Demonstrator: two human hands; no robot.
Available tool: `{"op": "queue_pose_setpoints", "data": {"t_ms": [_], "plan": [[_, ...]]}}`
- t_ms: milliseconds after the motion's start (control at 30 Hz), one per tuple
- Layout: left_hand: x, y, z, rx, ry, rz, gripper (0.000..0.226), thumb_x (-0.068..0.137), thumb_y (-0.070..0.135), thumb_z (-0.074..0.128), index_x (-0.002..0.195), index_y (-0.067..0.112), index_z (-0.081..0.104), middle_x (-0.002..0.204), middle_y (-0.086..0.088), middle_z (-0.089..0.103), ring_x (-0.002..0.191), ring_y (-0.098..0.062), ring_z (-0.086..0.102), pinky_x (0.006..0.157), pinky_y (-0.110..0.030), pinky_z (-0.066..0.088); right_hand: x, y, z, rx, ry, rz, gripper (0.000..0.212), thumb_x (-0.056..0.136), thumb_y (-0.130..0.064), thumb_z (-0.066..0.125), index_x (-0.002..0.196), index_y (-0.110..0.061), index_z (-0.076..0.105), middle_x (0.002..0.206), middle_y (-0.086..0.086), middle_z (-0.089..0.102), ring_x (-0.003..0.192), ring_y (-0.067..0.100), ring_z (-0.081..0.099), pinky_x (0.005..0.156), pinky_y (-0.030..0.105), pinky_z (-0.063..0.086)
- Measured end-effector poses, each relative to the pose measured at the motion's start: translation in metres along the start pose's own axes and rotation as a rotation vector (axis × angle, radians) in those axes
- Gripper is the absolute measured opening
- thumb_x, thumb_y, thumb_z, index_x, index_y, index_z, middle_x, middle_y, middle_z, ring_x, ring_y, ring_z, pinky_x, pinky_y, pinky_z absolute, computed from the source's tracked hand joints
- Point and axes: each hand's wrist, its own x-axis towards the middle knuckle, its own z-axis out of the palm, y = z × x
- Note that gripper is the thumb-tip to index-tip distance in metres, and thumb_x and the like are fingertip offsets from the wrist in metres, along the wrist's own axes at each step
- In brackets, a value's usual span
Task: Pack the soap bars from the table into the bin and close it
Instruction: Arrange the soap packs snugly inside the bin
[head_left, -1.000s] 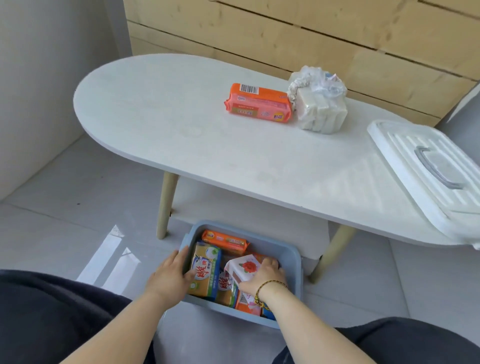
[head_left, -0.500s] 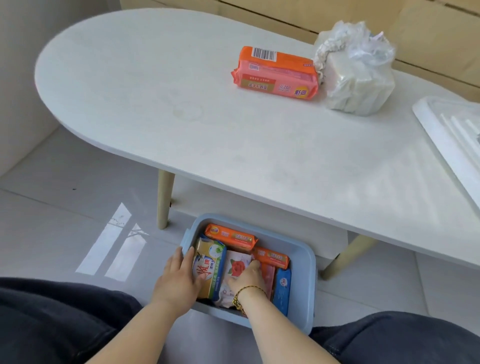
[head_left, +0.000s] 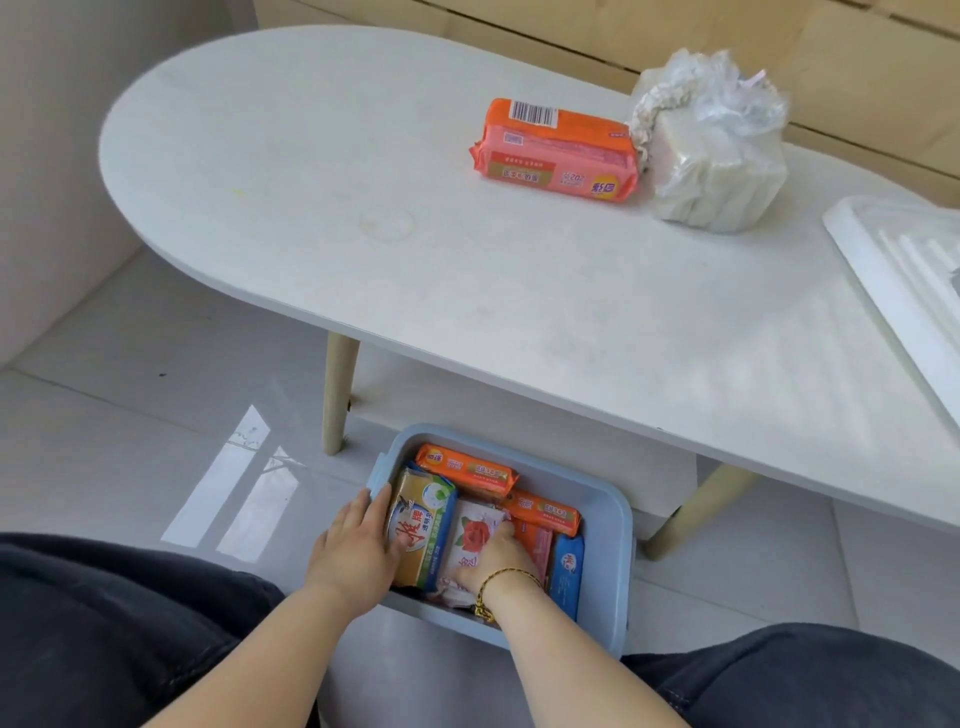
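Note:
A light blue bin (head_left: 609, 566) stands on the floor under the table's front edge, with several wrapped soap bars in it. My left hand (head_left: 356, 545) holds a yellow-green soap pack (head_left: 423, 525) at the bin's left side, thumb on its face. My right hand (head_left: 493, 558) grips a white soap pack with a red rose (head_left: 472, 535) in the bin's middle. Two orange packs (head_left: 465, 470) (head_left: 543, 512) and a blue one (head_left: 566, 571) lie around them. On the table (head_left: 363, 234) remain a large orange soap pack (head_left: 556, 153) and a plastic bag of white soap bars (head_left: 711, 171).
The bin's white lid (head_left: 904, 270) lies on the table's right end, partly out of frame. Wooden table legs (head_left: 337, 395) stand just behind the bin, above a lower shelf. My dark-trousered knees flank the bin. A wall is on the left.
My right hand has lowered the rose pack from upright above the other bars down among them. My left hand stays on the yellow-green pack. The camera has moved closer and tilted down.

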Motion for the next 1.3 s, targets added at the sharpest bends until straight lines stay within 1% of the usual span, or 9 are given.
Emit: {"op": "queue_pose_setpoints", "data": {"t_ms": [200,367,433,500,633,800,967,1133,1300], "plan": [[-0.028,0.026,-0.030,-0.161,0.399,0.186,0.042,0.093,0.019,0.046,0.134,0.015,0.040,0.143,-0.007,0.042,0.131,-0.025,0.037,0.107,-0.039,0.032,-0.046,-0.008,-0.048,-0.147,0.105,-0.125,0.028,0.089,-0.017,0.053,0.113,-0.004,0.057,0.079,0.005,0.058,0.079,0.019,0.051,0.043,0.020,0.030],[-0.061,0.045,-0.071,-0.202,0.783,0.414,0.017,0.084,0.005,0.058,0.099,0.006,0.067,0.092,-0.013,0.071,0.088,-0.036,0.063,0.077,-0.044,0.047,-0.126,-0.022,-0.091,-0.180,0.117,-0.448,0.027,0.090,-0.018,0.048,0.112,-0.010,0.063,0.115,0.007,0.064,0.104,0.022,0.059,0.086,0.028,0.048],[-0.069,0.045,-0.090,-0.229,0.901,0.434,0.015,0.080,0.007,0.056,0.089,0.002,0.068,0.080,-0.014,0.070,0.076,-0.037,0.062,0.069,-0.040,0.044,-0.158,-0.025,-0.111,-0.138,0.090,-0.607,0.024,0.088,-0.021,0.052,0.108,-0.015,0.064,0.108,0.003,0.067,0.094,0.015,0.061,0.083,0.026,0.049],[-0.070,0.048,-0.106,-0.250,0.969,0.408,0.022,0.079,0.012,0.052,0.090,0.000,0.067,0.084,-0.018,0.069,0.079,-0.040,0.060,0.070,-0.042,0.044,-0.178,-0.029,-0.137,-0.001,0.102,-0.717,0.011,0.086,-0.019,0.056,0.091,-0.021,0.065,0.078,-0.005,0.067,0.069,0.006,0.060,0.067,0.015,0.049],[-0.065,0.052,-0.129,-0.178,1.016,0.444,0.035,0.083,0.028,0.043,0.090,0.001,0.066,0.095,-0.019,0.067,0.091,-0.041,0.059,0.087,-0.050,0.043,-0.184,-0.047,-0.196,0.234,0.424,-0.825,0.011,0.084,-0.006,0.057,0.090,-0.010,0.065,0.065,-0.010,0.054,0.061,0.011,0.056,0.068,0.022,0.048],[-0.059,0.054,-0.141,-0.142,1.157,0.476,0.034,0.080,0.026,0.041,0.076,0.002,0.065,0.080,-0.019,0.065,0.078,-0.038,0.059,0.080,-0.035,0.027,-0.163,-0.085,-0.244,0.058,0.754,-0.866,0.023,0.085,-0.010,0.056,0.106,-0.010,0.063,0.076,-0.010,0.055,0.070,0.006,0.051,0.075,0.016,0.036],[-0.043,0.056,-0.143,-0.093,1.093,0.520,0.056,0.092,0.045,0.026,0.099,0.003,0.064,0.109,-0.021,0.065,0.111,-0.025,0.037,0.104,-0.039,0.016,-0.123,-0.122,-0.277,-0.242,0.721,-0.703,0.059,0.082,-0.019,0.060,0.136,-0.015,0.036,0.140,0.009,0.039,0.127,0.023,0.040,0.105,0.029,0.031],[-0.036,0.055,-0.141,-0.072,1.015,0.510,0.067,0.094,0.049,0.011,0.103,0.009,0.064,0.109,-0.016,0.067,0.116,-0.024,0.035,0.113,-0.026,-0.004,-0.093,-0.147,-0.295,-0.384,0.746,-0.588,0.071,0.076,-0.034,0.065,0.134,-0.011,0.032,0.139,0.010,0.041,0.129,0.027,0.036,0.106,0.034,0.029],[-0.032,0.054,-0.141,-0.059,1.010,0.507,0.066,0.094,0.049,0.011,0.101,0.009,0.063,0.108,-0.016,0.067,0.115,-0.025,0.036,0.112,-0.030,-0.001,-0.084,-0.160,-0.301,-0.453,0.706,-0.490,0.078,0.074,-0.047,0.065,0.136,-0.016,0.031,0.137,0.009,0.045,0.126,0.029,0.041,0.104,0.037,0.033]]}}
